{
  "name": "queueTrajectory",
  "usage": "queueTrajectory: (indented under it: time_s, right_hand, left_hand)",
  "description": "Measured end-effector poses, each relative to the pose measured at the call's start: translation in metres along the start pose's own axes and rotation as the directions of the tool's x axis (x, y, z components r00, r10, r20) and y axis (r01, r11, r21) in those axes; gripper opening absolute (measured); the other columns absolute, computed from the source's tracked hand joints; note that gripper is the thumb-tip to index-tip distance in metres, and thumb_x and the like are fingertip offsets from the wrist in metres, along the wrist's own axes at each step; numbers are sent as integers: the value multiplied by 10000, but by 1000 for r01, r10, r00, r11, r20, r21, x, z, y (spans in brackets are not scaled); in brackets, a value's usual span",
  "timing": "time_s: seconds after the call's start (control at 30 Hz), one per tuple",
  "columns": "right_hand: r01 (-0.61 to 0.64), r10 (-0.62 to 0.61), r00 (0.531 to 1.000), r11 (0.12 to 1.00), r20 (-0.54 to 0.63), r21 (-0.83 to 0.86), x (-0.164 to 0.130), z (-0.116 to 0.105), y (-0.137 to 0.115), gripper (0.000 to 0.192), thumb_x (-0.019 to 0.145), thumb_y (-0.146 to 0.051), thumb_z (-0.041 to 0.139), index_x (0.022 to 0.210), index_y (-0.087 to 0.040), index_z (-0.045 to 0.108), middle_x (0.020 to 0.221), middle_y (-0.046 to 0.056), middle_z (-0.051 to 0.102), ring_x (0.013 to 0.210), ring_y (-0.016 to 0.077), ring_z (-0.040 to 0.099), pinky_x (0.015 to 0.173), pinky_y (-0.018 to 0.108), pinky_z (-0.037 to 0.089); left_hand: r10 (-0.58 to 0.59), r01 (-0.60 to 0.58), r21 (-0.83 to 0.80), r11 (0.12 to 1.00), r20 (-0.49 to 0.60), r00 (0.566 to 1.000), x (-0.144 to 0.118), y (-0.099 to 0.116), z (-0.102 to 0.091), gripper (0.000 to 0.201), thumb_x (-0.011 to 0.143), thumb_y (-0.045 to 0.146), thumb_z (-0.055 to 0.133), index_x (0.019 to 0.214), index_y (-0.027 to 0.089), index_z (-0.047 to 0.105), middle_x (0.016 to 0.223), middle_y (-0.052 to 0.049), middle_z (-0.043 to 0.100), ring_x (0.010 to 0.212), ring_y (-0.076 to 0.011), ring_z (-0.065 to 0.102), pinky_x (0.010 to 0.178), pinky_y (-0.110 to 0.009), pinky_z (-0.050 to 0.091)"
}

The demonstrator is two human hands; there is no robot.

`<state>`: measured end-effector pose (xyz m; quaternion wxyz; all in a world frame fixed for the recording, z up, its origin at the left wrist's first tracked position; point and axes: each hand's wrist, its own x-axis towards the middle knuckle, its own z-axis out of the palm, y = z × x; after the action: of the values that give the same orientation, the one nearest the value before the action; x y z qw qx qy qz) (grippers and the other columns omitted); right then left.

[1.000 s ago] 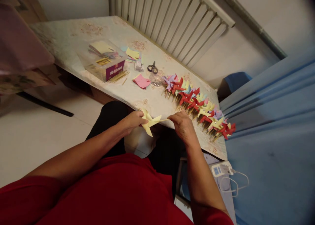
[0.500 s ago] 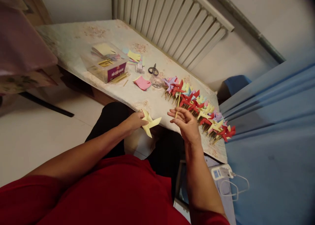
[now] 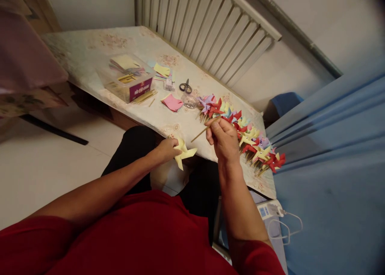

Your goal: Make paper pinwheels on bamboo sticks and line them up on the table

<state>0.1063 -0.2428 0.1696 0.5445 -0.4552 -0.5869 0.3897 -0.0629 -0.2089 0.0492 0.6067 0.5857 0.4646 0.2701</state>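
My left hand (image 3: 167,149) pinches a pale yellow paper pinwheel (image 3: 184,154) near the table's front edge; its fingertips are partly behind the paper. To the right, my right hand (image 3: 223,136) is closed around a thin wooden stick (image 3: 198,136), whose free end points down and left, apart from the pinwheel. Just beyond that hand, rows of finished pinwheels (image 3: 261,152) in red, yellow, purple and blue lie on the table with their sticks toward me.
On the flowered tablecloth (image 3: 117,40) stand a clear plastic box (image 3: 140,91) with sticks and paper, loose sticks (image 3: 144,96), pink paper squares (image 3: 172,102), yellow paper (image 3: 161,69), black scissors (image 3: 185,86) and a small clear bag (image 3: 189,101). A radiator (image 3: 198,30) runs behind; a blue curtain (image 3: 325,178) hangs at right.
My right hand has turned over and closed, swinging the stick from nearly upright to slanting down-left. My left hand still holds the yellow pinwheel in almost the same place.
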Motion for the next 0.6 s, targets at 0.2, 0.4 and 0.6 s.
queueTrajectory:
  time_s: [0.2, 0.4, 0.6]
  right_hand:
    - [-32, 38, 995, 997, 97, -64, 8, 18, 5, 279, 916, -460, 565, 842, -194, 606, 541, -76, 526, 394, 53, 362, 419, 194, 259]
    - [3, 59, 982, 945, 179, -328, 8, 24, 11, 242, 939, -360, 498, 814, -185, 611, 537, -73, 521, 477, 76, 423, 522, 204, 337]
    - [-22, 129, 972, 884, 197, -468, 7, 30, 20, 242, 929, -309, 474, 784, -183, 622, 515, -72, 516, 547, 100, 486, 624, 223, 382]
  left_hand:
    - [96, -101, 326, 940, 31, 995, -1, 6, 0, 97, 631, 249, 561, 674, 168, 594, 641, 23, 536, 639, -155, 492, 580, -265, 323]
    - [133, -151, 414, 898, 71, 989, 0, 5, 0, 105, 675, 227, 528, 728, 166, 596, 695, 15, 574, 678, -159, 530, 604, -263, 350]
    - [156, -167, 458, 873, 62, 986, 3, 1, 3, 34, 695, 203, 535, 670, 181, 529, 672, 15, 556, 651, -151, 517, 592, -264, 328]
